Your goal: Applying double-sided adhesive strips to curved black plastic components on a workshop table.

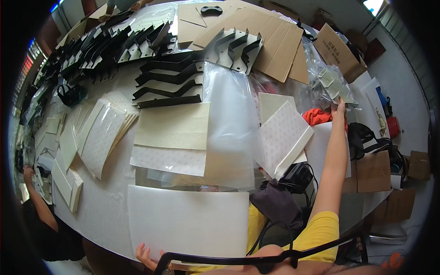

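White-covered table (pixel 107 192) bears a white sheet (pixel 188 220); left hand (pixel 147 258), fingers parted, lies at its near-left corner. Right hand (pixel 339 107) touches bagged pale parts (pixel 333 85) before a cardboard box (pixel 338 54), finger closure unclear.

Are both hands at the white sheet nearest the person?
No: only the left hand is at the white sheet; the right hand is at the pale parts.

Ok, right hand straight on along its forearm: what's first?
The bagged parts, which the right hand seems to touch already; beyond, likely the carton, though depth is unclear.
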A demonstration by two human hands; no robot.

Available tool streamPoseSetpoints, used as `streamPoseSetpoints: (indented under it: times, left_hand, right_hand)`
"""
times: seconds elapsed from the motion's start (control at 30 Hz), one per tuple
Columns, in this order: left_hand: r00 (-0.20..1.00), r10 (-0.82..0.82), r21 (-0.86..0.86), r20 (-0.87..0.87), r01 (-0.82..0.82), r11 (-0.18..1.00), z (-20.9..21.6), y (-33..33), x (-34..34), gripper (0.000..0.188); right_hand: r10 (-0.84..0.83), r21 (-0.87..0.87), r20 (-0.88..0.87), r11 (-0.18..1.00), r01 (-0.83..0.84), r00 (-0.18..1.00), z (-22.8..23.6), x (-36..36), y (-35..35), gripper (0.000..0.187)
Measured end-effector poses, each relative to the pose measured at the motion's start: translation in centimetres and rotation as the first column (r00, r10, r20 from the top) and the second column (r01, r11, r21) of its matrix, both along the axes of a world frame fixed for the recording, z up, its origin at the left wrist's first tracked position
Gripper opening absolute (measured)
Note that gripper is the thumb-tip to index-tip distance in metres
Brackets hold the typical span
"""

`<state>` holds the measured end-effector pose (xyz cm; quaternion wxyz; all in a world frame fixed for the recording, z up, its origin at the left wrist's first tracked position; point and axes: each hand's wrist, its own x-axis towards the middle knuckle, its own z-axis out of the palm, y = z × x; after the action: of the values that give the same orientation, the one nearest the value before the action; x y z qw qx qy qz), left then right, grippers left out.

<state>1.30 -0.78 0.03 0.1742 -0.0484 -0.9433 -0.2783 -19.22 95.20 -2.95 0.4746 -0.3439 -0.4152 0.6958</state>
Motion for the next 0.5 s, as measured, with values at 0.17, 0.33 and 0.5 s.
streamPoseSetpoints:
  times: [0.17, 0.33, 0.5]
  left_hand:
    - [1.0, -0.005, 0.132, -0.02, 0.008, 0.991, -0.7, 3.6, -2.2, 0.046]
    - [0.994, -0.076, 0.069, -0.082, 0.082, 0.994, 2.8, 4.8, -3.0, 0.045]
    - [0.99, -0.06, 0.088, -0.13, 0.071, 0.994, 3.3, 4.8, -3.4, 0.041]
  right_hand:
    - [-0.376, 0.332, 0.595, 0.92, 0.209, 0.71, 7.5, 1.7, 0.7, 0.082]
    - [-0.528, 0.523, 0.778, 0.845, 0.114, 0.342, 12.9, -0.3, -6.1, 0.099]
    - [-0.107, 0.963, 0.162, 0.236, -0.133, 0.981, 26.8, 3.5, -30.4, 0.048]
